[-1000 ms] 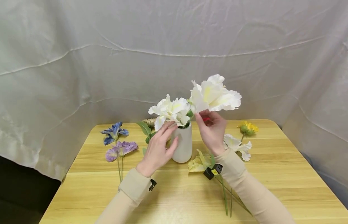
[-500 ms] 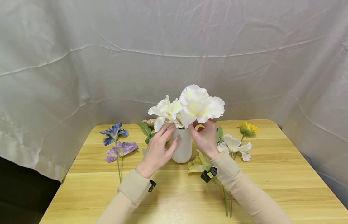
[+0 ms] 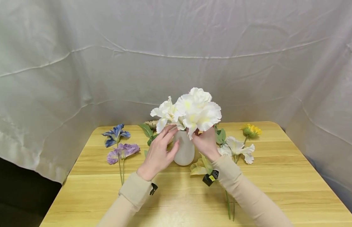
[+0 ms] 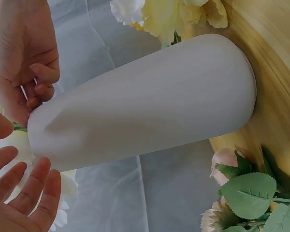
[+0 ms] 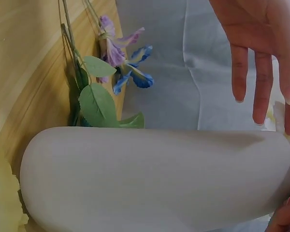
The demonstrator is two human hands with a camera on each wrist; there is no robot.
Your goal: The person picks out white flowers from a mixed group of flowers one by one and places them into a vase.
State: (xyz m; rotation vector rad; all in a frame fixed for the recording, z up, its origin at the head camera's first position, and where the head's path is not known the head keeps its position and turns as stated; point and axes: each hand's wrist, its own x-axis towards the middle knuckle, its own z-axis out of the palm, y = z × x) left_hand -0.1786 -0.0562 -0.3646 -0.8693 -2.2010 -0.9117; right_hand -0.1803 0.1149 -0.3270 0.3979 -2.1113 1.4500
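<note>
A white vase (image 3: 184, 148) stands upright in mid-table, with white flowers above its mouth. My right hand (image 3: 206, 142) is at the right of the rim, fingers curled under the larger white flower (image 3: 199, 110) and pinching its stem, which the petals mostly hide in the head view. To the left is a second white flower (image 3: 165, 111) in the vase. Below it my left hand (image 3: 159, 153) has its fingers loosely extended beside the rim. In the left wrist view my right hand (image 4: 26, 58) reaches the vase mouth from the other side, thumb and fingers together.
Left on the wooden table (image 3: 88, 195) lie a blue flower (image 3: 115, 135) and a purple flower (image 3: 123, 152). Green leaves (image 3: 147, 130) show behind the vase. At right are a yellow flower (image 3: 251, 130), a white flower (image 3: 240, 148) and a pale yellow flower (image 3: 199, 167). Grey cloth (image 3: 176, 78) hangs behind.
My right hand has lowered the larger white flower and brought it left, down to the vase's rim beside the other bloom. The left hand has stayed nearly still.
</note>
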